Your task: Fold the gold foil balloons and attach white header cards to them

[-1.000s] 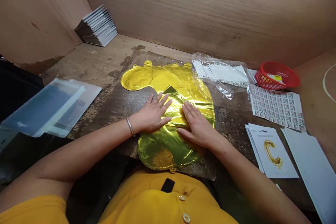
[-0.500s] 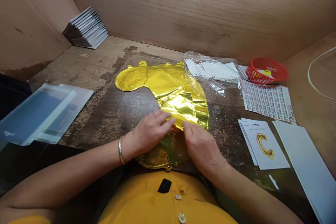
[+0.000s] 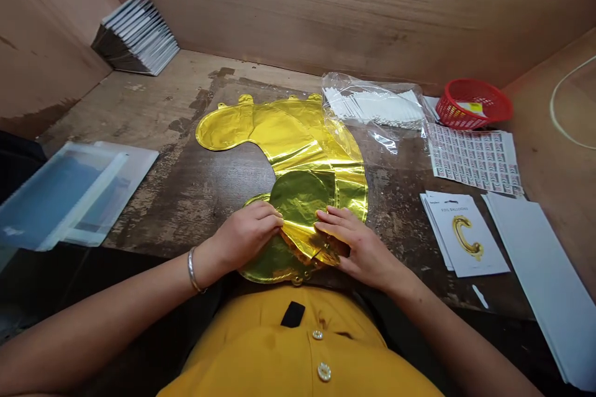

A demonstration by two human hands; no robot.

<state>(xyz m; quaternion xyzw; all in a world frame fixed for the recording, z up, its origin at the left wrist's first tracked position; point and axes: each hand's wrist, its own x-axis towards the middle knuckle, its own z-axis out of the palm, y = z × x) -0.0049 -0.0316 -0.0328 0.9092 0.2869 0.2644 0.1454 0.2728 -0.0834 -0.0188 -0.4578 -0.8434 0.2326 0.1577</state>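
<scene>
A flat gold foil balloon lies on the worn wooden table in front of me, its near end partly folded over itself. My left hand is curled round the folded foil at the near edge, fingers closed on it. My right hand pinches the same fold from the right, fingers pressed together on the foil. The far end of the balloon stays spread flat toward the back wall.
A clear bag of white sticks and a red basket stand at the back right. A sticker sheet, printed cards showing a gold letter C and white sheets lie right. Clear sleeves left; stacked packs far left.
Both hands moved from lying flat on the middle of the balloon back toward me. They have gripped the near foil and folded it up over itself.
</scene>
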